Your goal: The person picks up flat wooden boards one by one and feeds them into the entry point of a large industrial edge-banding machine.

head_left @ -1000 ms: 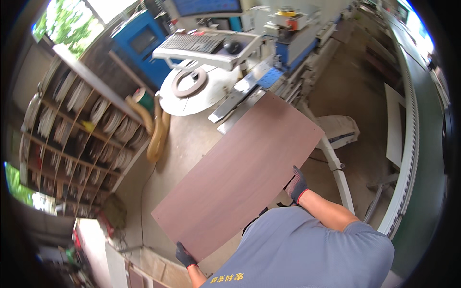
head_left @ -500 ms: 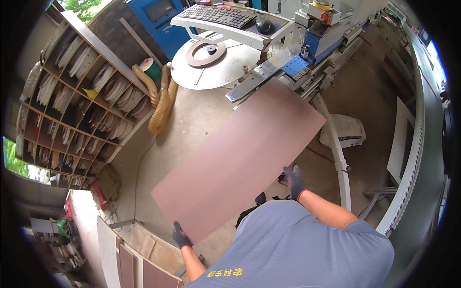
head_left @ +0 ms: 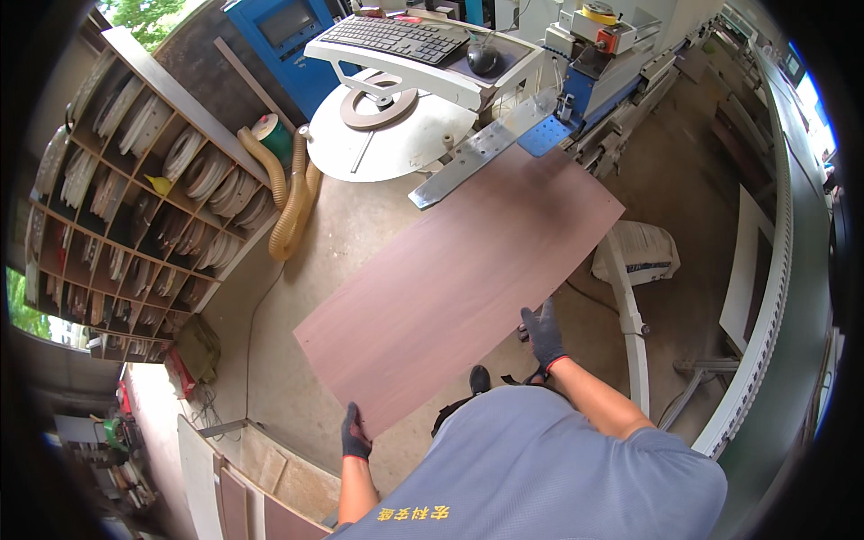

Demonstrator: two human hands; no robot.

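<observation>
**Brown panel held flat at the machine**

Head view: I hold a large reddish-brown panel level in front of me, above the concrete floor. My left hand, in a dark glove with a red cuff, grips the near left corner, fingers closed over the edge. My right hand, gloved the same way, lies on the near right edge with its fingers together and stretched flat along the board's face; I cannot tell whether the thumb hooks under. The panel's far end reaches the metal guide rail of the blue-and-grey machine, touching or just over it; which, I cannot tell. Beyond the rail a white round table carries a brown ring, and above it a keyboard sits on a white tray. To my left stands a shelf rack packed with coiled strips, with a yellow ribbed hose just beside it. On my right a white sack lies on the floor, near a white curved frame
</observation>
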